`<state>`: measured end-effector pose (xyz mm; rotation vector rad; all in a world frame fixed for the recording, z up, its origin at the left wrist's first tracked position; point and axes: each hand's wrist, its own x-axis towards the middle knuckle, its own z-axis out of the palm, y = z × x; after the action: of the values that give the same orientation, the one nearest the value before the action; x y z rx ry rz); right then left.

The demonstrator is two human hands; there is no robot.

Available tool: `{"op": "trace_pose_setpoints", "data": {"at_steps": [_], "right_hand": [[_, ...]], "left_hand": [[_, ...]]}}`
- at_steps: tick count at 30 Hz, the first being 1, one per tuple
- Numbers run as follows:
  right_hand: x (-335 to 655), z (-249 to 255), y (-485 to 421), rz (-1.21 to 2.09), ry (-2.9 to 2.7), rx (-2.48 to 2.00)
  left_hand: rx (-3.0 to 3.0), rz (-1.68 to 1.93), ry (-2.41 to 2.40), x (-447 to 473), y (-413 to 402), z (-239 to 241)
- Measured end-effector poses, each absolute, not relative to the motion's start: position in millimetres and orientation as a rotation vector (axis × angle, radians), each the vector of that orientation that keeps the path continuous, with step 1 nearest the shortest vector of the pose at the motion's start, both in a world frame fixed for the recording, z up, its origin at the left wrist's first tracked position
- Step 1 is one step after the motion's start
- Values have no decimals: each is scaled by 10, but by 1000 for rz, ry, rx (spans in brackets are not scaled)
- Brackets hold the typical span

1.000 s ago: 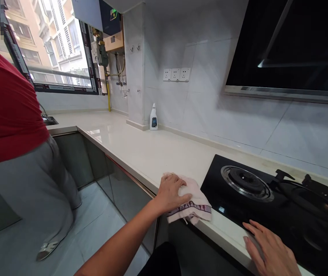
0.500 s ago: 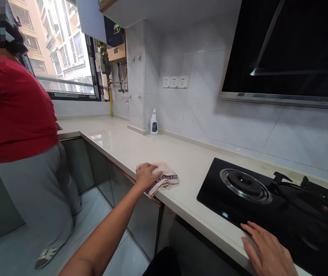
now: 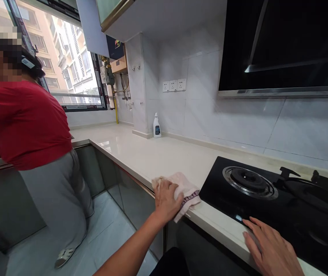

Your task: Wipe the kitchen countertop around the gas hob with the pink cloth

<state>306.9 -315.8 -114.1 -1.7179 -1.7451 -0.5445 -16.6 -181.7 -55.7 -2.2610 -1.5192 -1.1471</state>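
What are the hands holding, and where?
The left hand grips the pink cloth by its left end, on the counter. The right hand holds nothing; it lies flat by the stove.

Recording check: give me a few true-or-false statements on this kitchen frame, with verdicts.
1. The left hand holds a pink cloth on the counter. True.
2. The right hand grips a pan. False: it lies flat at the front edge of the hob.
3. A white bottle stands by the wall. True.
4. The cloth lies on the burner. False: it is on the counter beside the hob.
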Motion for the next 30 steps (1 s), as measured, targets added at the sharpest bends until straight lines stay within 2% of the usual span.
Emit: {"op": "trace_pose_setpoints", "data": {"at_steps": [7,16,30], "right_hand": [[3116,-1168,-3135,-590,-1782,-1728],[3094,-1118,-3204,-569,-1791,-1765],[3190,-1139,-3175,-440,-1807,-1840]], "left_hand": [[-2471,-1316,-1182,460,-2293,-695],[-2471,-1403,-1040,361,-2097,-751],[-2206,-1272,-1451,-636,-1396,-727]]}}
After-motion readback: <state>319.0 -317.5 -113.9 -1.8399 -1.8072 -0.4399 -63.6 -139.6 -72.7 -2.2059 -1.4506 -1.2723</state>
